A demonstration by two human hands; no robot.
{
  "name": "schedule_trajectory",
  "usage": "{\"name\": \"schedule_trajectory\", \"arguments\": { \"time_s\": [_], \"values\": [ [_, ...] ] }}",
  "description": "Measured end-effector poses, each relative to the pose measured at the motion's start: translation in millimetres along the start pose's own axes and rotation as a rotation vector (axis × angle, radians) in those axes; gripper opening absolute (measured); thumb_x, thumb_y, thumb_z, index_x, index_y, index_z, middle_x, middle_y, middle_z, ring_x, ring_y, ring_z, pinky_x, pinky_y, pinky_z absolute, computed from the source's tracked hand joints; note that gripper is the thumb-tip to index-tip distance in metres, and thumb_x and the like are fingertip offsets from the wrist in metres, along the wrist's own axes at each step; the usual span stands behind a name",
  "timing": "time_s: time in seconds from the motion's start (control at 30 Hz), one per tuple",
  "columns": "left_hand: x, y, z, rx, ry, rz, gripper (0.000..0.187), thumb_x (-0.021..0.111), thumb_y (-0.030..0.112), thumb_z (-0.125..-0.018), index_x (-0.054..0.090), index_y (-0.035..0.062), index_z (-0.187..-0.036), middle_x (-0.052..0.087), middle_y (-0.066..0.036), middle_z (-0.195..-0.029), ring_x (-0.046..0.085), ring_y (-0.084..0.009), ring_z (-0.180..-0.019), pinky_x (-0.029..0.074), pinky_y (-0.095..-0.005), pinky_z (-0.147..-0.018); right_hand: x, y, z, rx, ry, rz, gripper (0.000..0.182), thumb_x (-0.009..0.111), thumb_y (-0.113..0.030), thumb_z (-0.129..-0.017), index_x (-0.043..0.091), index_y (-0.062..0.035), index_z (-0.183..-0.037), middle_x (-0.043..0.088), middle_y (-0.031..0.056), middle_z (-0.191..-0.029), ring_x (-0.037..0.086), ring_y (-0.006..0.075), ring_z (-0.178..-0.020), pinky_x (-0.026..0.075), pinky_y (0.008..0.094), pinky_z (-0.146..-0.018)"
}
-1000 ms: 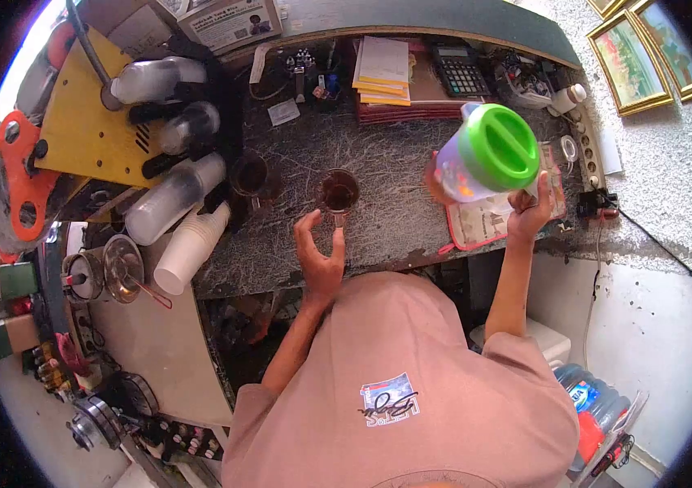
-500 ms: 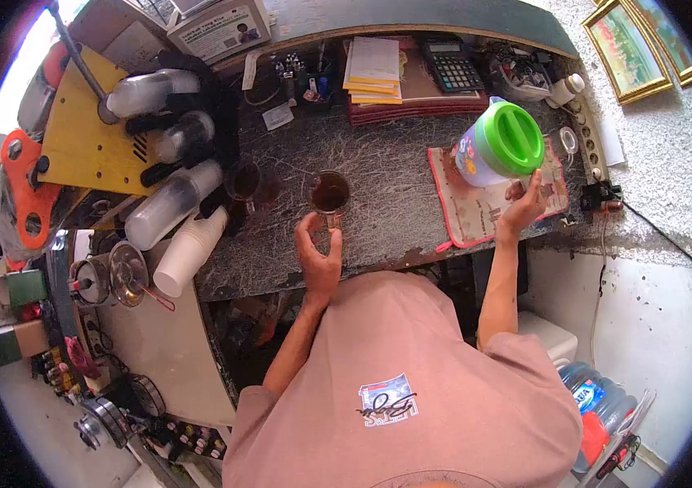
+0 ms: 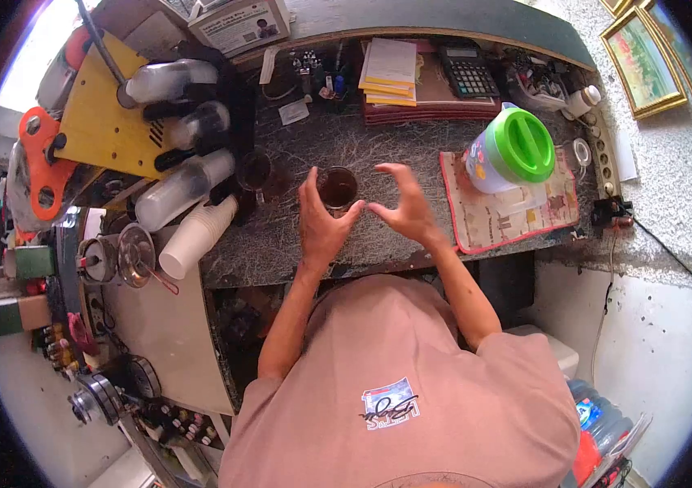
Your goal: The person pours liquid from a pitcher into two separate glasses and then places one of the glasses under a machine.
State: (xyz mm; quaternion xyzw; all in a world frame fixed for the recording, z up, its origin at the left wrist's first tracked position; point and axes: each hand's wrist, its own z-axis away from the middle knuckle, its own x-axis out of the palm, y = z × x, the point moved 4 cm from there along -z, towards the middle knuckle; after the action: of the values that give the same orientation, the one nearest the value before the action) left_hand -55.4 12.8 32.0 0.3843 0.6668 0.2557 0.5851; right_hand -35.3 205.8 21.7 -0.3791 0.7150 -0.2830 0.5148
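A glass mug of dark drink stands on the scratched dark desk in front of me. My left hand is cupped at its near left side, with fingers along the rim and thumb stretched across the front; the fingers are apart. To the right of the mug, my right hand is open and holds nothing, its fingers curved and its thumb pointing at the left thumb. Left of these is a second glass mug. A clear pitcher with a green lid rests on a red-edged cloth farther right.
Stacked paper cups and clear plastic cups stick out at the left. Along the back lie a calculator, envelopes and dark red folders. A power strip runs beside the right wall.
My right hand has left the pitcher and moved left, close to the mug. My left hand has moved up around the mug's near left side. The view has shifted slightly.
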Motion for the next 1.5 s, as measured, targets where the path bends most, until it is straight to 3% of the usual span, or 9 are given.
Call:
{"name": "schedule_trajectory", "arguments": {
  "time_s": [0.2, 0.43, 0.57, 0.73, 0.9, 1.07, 1.13, 1.27, 1.5],
  "values": [
    [3.6, -0.7, -8.2, -0.072, -0.045, -0.01, 0.094, 0.09, 0.026, -0.075, 0.039, 0.0043, -0.151, 0.053, -0.022, -0.142, 0.055, -0.0378, -0.131, 0.047, -0.0459, -0.109, 72.5, 22.3, -16.1, 0.142, -0.284, -0.328, 0.073, 0.083, -0.014, -0.076, 0.049, -0.0036, -0.141, 0.06, 0.0212, -0.137, 0.057, 0.0357, -0.131, 0.047, 0.0434, -0.107],
    [-6.9, -3.6, 0.5, 0.01, -0.013, -0.051, 0.089, 0.089, 0.025, -0.073, 0.044, 0.0044, -0.147, 0.059, -0.021, -0.133, 0.062, -0.0388, -0.121, 0.054, -0.0457, -0.099, 79.4, 15.5, -13.3, 0.022, -0.262, -0.179, 0.067, 0.081, -0.015, -0.075, 0.054, -0.0066, -0.135, 0.068, 0.0193, -0.124, 0.066, 0.0393, -0.116, 0.056, 0.0461, -0.093],
    [-32.9, 0.1, 22.0, -0.015, 0.007, -0.006, 0.087, 0.089, 0.023, -0.073, 0.045, 0.0046, -0.146, 0.059, -0.021, -0.135, 0.062, -0.0371, -0.122, 0.054, -0.0443, -0.099, 85.3, -12.2, -3.5, 0.006, -0.317, -0.147, 0.071, 0.083, -0.014, -0.072, 0.054, -0.0054, -0.136, 0.068, 0.0196, -0.125, 0.065, 0.0393, -0.117, 0.055, 0.0461, -0.095],
    [-83.1, -6.7, 62.3, -0.007, 0.11, -0.025, 0.088, 0.089, 0.022, -0.072, 0.045, 0.0042, -0.146, 0.06, -0.02, -0.134, 0.063, -0.0367, -0.121, 0.054, -0.0442, -0.099, 112.0, -55.0, 15.1, -0.063, -0.361, -0.114, 0.073, 0.084, -0.014, -0.07, 0.054, -0.0023, -0.135, 0.065, 0.0203, -0.13, 0.063, 0.0389, -0.121, 0.052, 0.0455, -0.1],
    [-147.7, -22.4, 110.1, -0.074, 0.18, -0.046, 0.091, 0.09, 0.022, -0.07, 0.044, 0.0049, -0.147, 0.06, -0.019, -0.134, 0.062, -0.037, -0.121, 0.054, -0.0439, -0.1, 154.6, -115.5, 39.1, -0.144, -0.444, -0.133, 0.068, 0.083, -0.014, -0.074, 0.055, -0.0039, -0.135, 0.065, 0.0189, -0.13, 0.063, 0.0393, -0.119, 0.053, 0.0459, -0.097],
    [-212.7, -54.3, 172.2, -0.179, 0.262, -0.06, 0.092, 0.092, 0.026, -0.07, 0.045, 0.0061, -0.146, 0.059, -0.02, -0.137, 0.061, -0.0369, -0.124, 0.051, -0.0452, -0.104, 219.7, -172.5, 73.6, -0.211, -0.603, -0.126, 0.071, 0.085, -0.02, -0.074, 0.054, -0.0044, -0.136, 0.064, 0.0191, -0.131, 0.063, 0.04, -0.12, 0.052, 0.0473, -0.098],
    [-236.6, -69.2, 198.6, -0.183, 0.33, -0.097, 0.092, 0.092, 0.026, -0.069, 0.046, 0.006, -0.146, 0.059, -0.02, -0.137, 0.062, -0.037, -0.123, 0.051, -0.0452, -0.104, 248.2, -190.6, 91.3, -0.19, -0.657, -0.183, 0.071, 0.087, -0.021, -0.072, 0.056, -0.0034, -0.134, 0.064, 0.0173, -0.13, 0.064, 0.0354, -0.121, 0.052, 0.0445, -0.101],
    [-287.7, -94.8, 249.5, -0.262, 0.426, -0.134, 0.091, 0.092, 0.025, -0.068, 0.047, 0.0056, -0.145, 0.061, -0.02, -0.135, 0.062, -0.0367, -0.122, 0.051, -0.045, -0.103, 304.2, -238.5, 121.8, -0.229, -0.774, -0.174, 0.076, 0.088, -0.02, -0.07, 0.055, -0.004, -0.137, 0.063, 0.0156, -0.133, 0.062, 0.0338, -0.124, 0.051, 0.044, -0.103],
    [-356.5, -128.3, 321.2, -0.367, 0.596, -0.209, 0.09, 0.092, 0.024, -0.067, 0.049, 0.0052, -0.144, 0.063, -0.02, -0.13, 0.065, -0.036, -0.118, 0.053, -0.0438, -0.101, 386.1, -300.3, 162.8, -0.398, -0.904, -0.279, 0.077, 0.089, -0.022, -0.07, 0.054, -0.0064, -0.138, 0.063, 0.0155, -0.133, 0.062, 0.0343, -0.124, 0.051, 0.0432, -0.103]
  ]
}}
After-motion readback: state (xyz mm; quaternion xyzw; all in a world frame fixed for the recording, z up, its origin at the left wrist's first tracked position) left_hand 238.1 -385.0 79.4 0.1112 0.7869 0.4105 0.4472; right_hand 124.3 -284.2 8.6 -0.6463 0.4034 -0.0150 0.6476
